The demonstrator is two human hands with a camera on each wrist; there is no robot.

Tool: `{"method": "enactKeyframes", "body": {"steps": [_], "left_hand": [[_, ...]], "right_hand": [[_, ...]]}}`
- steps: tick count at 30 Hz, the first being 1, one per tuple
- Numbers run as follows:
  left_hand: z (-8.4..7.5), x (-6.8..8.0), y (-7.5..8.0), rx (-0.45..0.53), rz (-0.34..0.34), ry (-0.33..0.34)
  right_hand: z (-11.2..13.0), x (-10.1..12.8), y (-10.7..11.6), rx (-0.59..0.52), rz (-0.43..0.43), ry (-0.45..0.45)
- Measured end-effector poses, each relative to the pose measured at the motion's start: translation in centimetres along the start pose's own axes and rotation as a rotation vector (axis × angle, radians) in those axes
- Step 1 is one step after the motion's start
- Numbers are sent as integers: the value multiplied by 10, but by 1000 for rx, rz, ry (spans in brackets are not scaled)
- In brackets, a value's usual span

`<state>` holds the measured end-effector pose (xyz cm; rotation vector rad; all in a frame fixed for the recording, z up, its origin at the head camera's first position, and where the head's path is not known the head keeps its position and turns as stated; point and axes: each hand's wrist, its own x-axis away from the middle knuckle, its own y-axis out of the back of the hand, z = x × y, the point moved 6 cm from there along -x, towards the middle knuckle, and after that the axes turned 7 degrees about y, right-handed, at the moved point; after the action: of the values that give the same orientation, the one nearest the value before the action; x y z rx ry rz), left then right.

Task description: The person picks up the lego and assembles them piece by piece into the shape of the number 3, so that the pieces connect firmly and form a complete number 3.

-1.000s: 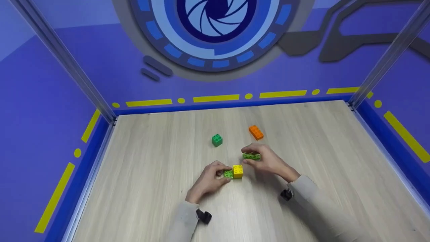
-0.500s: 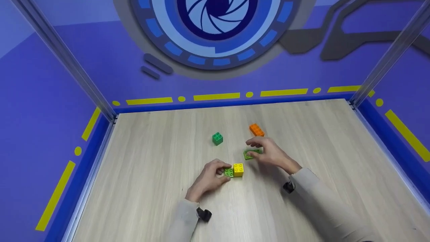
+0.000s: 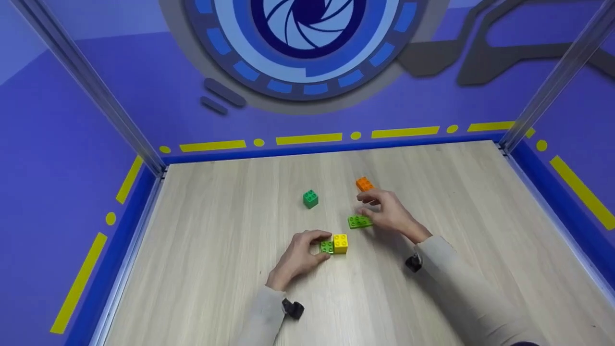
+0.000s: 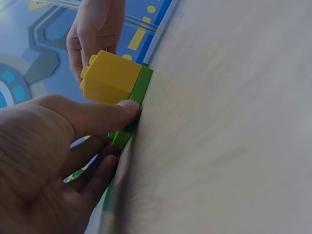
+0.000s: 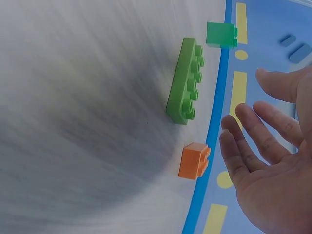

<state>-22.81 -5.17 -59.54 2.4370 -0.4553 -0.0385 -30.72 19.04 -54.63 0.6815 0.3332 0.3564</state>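
Two toy building bricks are joined in front of my left hand [image 3: 299, 257]: a flat green brick [image 3: 326, 247] with a taller yellow brick [image 3: 340, 243] on its right end. The thumb and fingers of that hand pinch the green brick's free end, as the left wrist view also shows, with the thumb on its side. My right hand [image 3: 390, 211] hovers with its fingers parted and holds nothing. Below its fingertips a long, flat lime-green brick [image 5: 183, 83] lies studs up on the table. An orange brick [image 3: 364, 184] sits just beyond that hand, its near end hidden.
A dark green brick [image 3: 310, 199], square on top, stands behind the left hand. All of this is on a pale wooden table [image 3: 216, 230], enclosed by blue printed panels [image 3: 269, 120] at the back and both sides.
The right hand let go of the long lime-green brick, left it on the table, and moved up and away towards the orange brick. The left hand has stayed at the joined bricks.
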Motion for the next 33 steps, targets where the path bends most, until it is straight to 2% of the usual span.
{"method": "enactKeyframes", "body": {"steps": [7,14,22,27,33], "left_hand": [[-1,0,-2,-54,32,-18],[-5,1,-4,-151,40,-58],[1,-1,-4,-81,79,-60],[4,0,-4,-34,84,-62],[5,0,-4,-22,87,-58]], "right_hand": [[-6,-3,5,-16,-27,-29],[-9,-4,8,-33,-48,-46],[-10,-6,7,-39,-39,-45],[-14,-13,11,-39,-88,-32],[-21,-24,13,47,-140,-42]]}}
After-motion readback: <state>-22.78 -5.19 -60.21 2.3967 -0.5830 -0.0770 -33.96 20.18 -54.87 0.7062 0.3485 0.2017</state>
